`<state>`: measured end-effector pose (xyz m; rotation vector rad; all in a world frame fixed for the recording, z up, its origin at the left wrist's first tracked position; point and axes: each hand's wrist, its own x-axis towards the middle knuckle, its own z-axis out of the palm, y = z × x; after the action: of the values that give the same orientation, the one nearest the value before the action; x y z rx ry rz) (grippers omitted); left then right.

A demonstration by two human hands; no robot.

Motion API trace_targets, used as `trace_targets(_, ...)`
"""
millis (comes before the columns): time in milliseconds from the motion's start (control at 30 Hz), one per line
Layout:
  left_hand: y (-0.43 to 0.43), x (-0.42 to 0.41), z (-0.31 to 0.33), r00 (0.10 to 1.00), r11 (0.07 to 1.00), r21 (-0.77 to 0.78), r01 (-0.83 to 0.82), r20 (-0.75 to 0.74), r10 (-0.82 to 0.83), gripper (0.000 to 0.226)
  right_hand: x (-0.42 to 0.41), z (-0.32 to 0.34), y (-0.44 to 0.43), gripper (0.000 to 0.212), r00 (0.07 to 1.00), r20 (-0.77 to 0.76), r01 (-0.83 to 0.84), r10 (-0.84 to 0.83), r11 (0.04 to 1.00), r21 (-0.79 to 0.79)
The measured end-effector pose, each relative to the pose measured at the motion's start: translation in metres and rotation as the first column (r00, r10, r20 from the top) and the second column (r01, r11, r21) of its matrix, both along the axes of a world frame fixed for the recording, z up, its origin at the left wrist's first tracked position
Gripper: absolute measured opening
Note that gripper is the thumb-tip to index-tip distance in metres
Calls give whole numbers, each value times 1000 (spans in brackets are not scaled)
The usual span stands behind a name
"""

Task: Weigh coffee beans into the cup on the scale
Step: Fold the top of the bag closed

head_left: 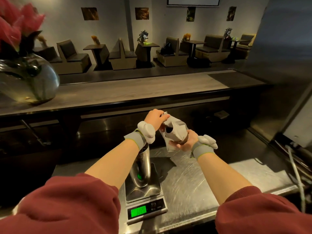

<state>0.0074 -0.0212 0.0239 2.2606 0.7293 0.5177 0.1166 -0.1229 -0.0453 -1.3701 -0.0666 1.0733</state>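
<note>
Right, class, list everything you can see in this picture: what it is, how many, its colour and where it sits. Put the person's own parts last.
Metal cup: one, silver, on the scale, dark beans at its rim.
Scale: one, steel, green display lit, on the near counter.
Coffee bag: one, white, open, held above the counter right of the cup.
Steel counter: one, grey, scratched, nearest.
Glass vase: one, clear, pink flowers, on the bar top at left.
Booth seats and tables: several, brown, along the far wall.
Wall pictures: four, dark.
Sleeves: two, maroon.
Wrist bands: two, grey.
Hands: left gripping the bag's top, right under it.
</note>
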Motion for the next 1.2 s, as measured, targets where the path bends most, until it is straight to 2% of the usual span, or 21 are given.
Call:
trace_targets(33,-1,5,-3,999,1000,6,-3,-35,3,34,0,-5,-3,63,941,308,-87,142,979,-187)
trace_targets(67,-3,13,-8,997,1000,5,-4,-71,5,34,-2,-10,-6,71,891,412,-78,188,960,-268)
trace_targets(167,-7,35,-22,989,1000,-5,-14,-146,13,37,6,-23,-10,80,904,390,-69,174,961,-268)
trace_targets(233,-11,45,-29,986,998,-52,-20,-169,11,36,17,-22,-20,71,970,204,-87,133,972,-218)
trace_targets(267,-14,49,-32,983,997,-75,-20,-186,6,35,23,-24,-22,64,991,-18,-134,133,981,-143)
trace_targets(300,-17,52,-34,979,996,-93,-19,-205,-1,34,30,-31,-24,60,974,-205,-108,91,991,-75)
trace_targets(333,-20,56,-35,973,995,-103,-17,-229,-7,34,35,-35,-27,57,943,-330,-62,36,996,-67)
trace_targets(400,-25,61,-41,960,994,-110,-8,-278,-23,32,44,-45,-31,58,928,-371,-108,42,981,-161)
trace_targets(467,-31,64,-49,950,989,-146,-3,-310,-43,29,50,-51,-37,60,942,-317,-197,108,944,-264)
trace_targets(533,-36,68,-57,948,984,-180,-7,-314,-51,32,55,-54,-41,55,955,-181,-286,233,880,-379)
trace_targets(667,-37,77,-60,960,986,-166,-14,-277,-33,42,65,-52,-46,25,915,54,-314,401,789,-527)
trace_targets(700,-34,77,-60,968,984,-175,-17,-251,-28,41,67,-49,-47,25,900,124,-285,417,780,-557)
trace_targets(767,-29,75,-60,979,976,-219,-11,-199,-33,35,72,-41,-47,43,875,263,-197,407,795,-573)
trace_targets(833,-23,71,-60,985,965,-263,6,-164,-51,23,77,-30,-43,55,837,407,-109,367,839,-533)
trace_targets(900,-20,65,-62,992,958,-288,4,-122,-40,11,76,-17,-41,56,876,424,-46,231,913,-405)
trace_targets(967,-19,61,-66,998,953,-300,-37,-64,18,9,75,-7,-39,50,909,381,-93,171,972,-214)
trace_targets(1033,-20,58,-70,996,948,-306,-85,-18,84,16,71,-3,-40,39,895,375,-228,242,970,-80)
trace_targets(1100,-22,57,-72,988,957,-247,-150,-18,150,20,67,0,-39,50,859,391,-331,332,941,-71)
trace_targets(1200,-23,59,-74,963,966,-34,-257,-90,253,19,70,-2,-33,70,813,430,-367,393,919,-147)
